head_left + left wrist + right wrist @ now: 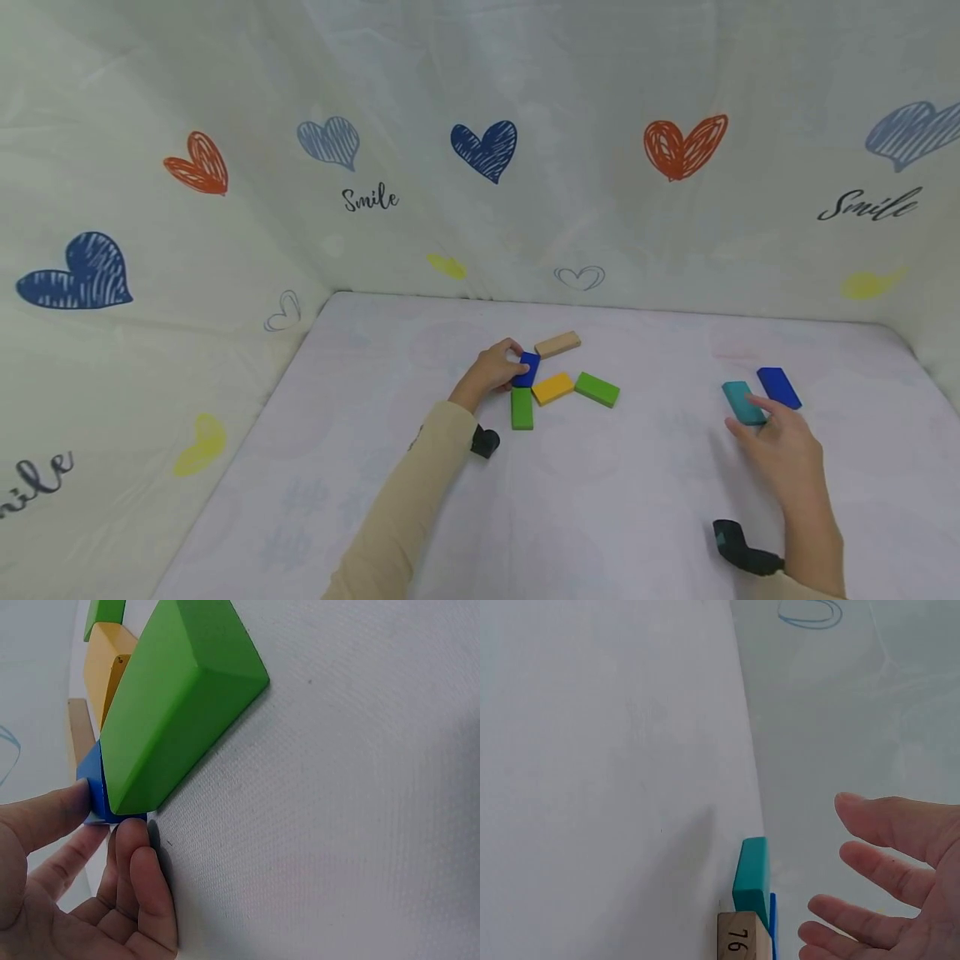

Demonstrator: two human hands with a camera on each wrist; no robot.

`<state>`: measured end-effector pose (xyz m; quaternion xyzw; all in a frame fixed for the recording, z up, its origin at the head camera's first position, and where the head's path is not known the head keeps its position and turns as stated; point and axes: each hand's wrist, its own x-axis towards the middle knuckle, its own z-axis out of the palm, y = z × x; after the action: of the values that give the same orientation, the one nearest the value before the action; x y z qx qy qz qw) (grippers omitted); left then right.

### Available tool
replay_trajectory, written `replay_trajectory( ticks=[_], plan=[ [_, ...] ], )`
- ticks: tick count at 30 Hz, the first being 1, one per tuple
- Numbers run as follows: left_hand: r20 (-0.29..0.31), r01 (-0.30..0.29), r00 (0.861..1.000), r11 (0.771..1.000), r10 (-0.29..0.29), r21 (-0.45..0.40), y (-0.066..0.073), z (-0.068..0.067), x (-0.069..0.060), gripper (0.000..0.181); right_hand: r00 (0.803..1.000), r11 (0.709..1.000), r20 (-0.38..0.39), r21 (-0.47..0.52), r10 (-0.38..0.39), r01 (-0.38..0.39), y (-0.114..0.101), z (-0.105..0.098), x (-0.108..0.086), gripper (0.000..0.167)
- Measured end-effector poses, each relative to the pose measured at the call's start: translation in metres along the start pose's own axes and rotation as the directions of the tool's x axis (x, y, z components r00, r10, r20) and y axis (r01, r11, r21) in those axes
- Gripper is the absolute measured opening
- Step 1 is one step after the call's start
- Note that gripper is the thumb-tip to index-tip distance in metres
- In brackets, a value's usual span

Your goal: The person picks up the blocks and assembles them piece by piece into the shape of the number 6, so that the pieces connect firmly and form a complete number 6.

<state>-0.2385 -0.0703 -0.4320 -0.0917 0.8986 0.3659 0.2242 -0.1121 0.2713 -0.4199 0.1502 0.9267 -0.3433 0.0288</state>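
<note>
My left hand (489, 372) (112, 900) pinches a blue block (531, 361) (91, 777) between thumb and fingers. That block lies against the end of a green block (522, 410) (176, 712), beside a yellow block (553, 389) (106, 656). Over at the right, my right hand (789, 458) (900, 889) hovers by a teal block (741, 402) (751, 876), fingers spread and holding nothing. Behind the teal block lies another blue block (778, 387). In the right wrist view, a wooden block marked 76 (736, 937) stands next to the teal one; the head view does not show it.
A plain wooden block (558, 344) lies behind the yellow one, and a second green block (597, 390) is to its right. The white tabletop (600, 500) meets a printed curtain (585, 208) at the back and left. Black wrist gear shows by both arms.
</note>
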Motion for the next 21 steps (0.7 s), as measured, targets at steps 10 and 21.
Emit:
replay_trajectory(
  ticks=[10,21],
  plan=[
    [0.012,-0.003,1.000,1.000,0.003,-0.008,0.000,0.000,-0.002,0.034,0.998,0.999,-0.042,0.029,0.039,-0.038,0.012,-0.002,0.000,0.064],
    [0.009,0.002,1.000,1.000,-0.002,0.008,0.001,-0.001,-0.003,0.034,0.973,0.973,0.014,0.029,0.229,-0.229,0.017,-0.001,0.003,0.081]
  ],
)
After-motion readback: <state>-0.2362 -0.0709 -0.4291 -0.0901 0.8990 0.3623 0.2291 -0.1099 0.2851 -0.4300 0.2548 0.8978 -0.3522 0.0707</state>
